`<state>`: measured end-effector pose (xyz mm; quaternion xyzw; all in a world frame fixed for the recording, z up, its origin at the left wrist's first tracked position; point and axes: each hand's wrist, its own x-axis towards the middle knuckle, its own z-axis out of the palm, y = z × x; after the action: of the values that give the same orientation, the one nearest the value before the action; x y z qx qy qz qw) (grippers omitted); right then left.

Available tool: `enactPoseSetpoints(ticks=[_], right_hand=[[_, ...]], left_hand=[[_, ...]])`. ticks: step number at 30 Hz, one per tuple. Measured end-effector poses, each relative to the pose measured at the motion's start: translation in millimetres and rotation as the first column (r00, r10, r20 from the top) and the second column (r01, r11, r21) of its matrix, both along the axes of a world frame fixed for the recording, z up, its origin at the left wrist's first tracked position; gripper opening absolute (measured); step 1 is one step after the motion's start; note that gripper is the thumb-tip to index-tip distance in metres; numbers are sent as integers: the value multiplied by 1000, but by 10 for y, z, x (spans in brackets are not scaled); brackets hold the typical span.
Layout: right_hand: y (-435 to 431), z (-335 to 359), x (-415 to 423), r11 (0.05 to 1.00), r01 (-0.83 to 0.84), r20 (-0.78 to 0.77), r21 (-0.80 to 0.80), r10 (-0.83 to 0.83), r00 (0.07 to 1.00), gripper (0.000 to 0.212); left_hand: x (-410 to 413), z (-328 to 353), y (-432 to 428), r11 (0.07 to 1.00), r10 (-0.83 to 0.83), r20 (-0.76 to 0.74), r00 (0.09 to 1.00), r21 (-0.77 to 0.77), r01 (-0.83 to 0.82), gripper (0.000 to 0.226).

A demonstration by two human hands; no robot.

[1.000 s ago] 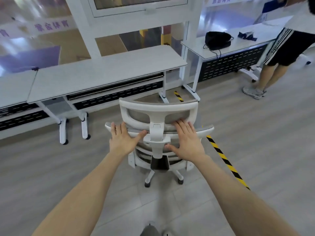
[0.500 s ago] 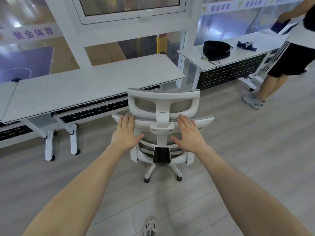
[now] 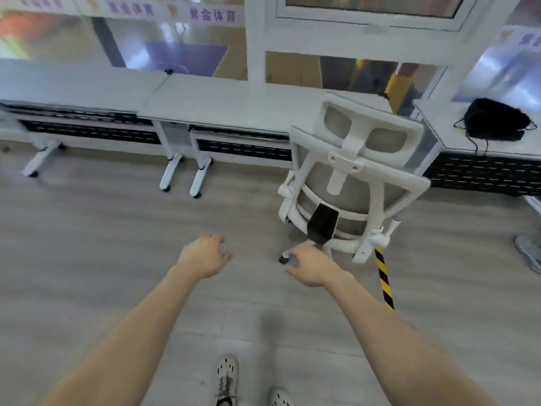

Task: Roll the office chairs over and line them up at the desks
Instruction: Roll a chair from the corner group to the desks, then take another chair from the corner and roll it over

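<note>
Released, chair (image 3: 355,177) stands beyond both hands (image 3: 257,260).

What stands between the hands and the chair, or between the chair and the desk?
Nothing visible. The left hand and right hand hang free over the floor, the right just short of the base of the chair. The chair stands at the right end of the desk; its backrest hides any gap there.

- We cannot see the seat of the chair (image 3: 348,183); its backrest hides it.
- Our right hand (image 3: 314,266) covers part of its base.
- The right edge cuts off a grey shoe (image 3: 527,252).
- The purple signs (image 3: 212,15) blur beyond reading.
</note>
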<state>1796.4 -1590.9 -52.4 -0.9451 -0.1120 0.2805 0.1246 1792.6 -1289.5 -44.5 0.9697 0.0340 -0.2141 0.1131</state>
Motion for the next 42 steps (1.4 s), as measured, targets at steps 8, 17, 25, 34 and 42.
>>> enactPoseSetpoints(ticks=[8,17,25,34,42], right_hand=[[1994,-157,-1118,887,-461,-81,12,460,884,59],[5061,-44,-3688,491,-871,-35,-13,870,491,59],[7189,63,-6270,13,-997,32,-77,999,11,59],[9534,10,-8600,-369,-921,99,-124,919,-381,56],[11543,211,-10486,-549,-827,126,-123,818,-562,56]], left_hand=[[-2274,-23,1499,933,360,-42,932,37,-358,63],[-6191,16,3295,632,774,-44,632,122,-765,58],[-9321,126,3941,241,969,-114,217,286,-927,55],[-11552,164,4995,-117,989,-40,-139,349,-930,54],[-13148,399,6257,-346,930,30,-366,405,-846,52]])
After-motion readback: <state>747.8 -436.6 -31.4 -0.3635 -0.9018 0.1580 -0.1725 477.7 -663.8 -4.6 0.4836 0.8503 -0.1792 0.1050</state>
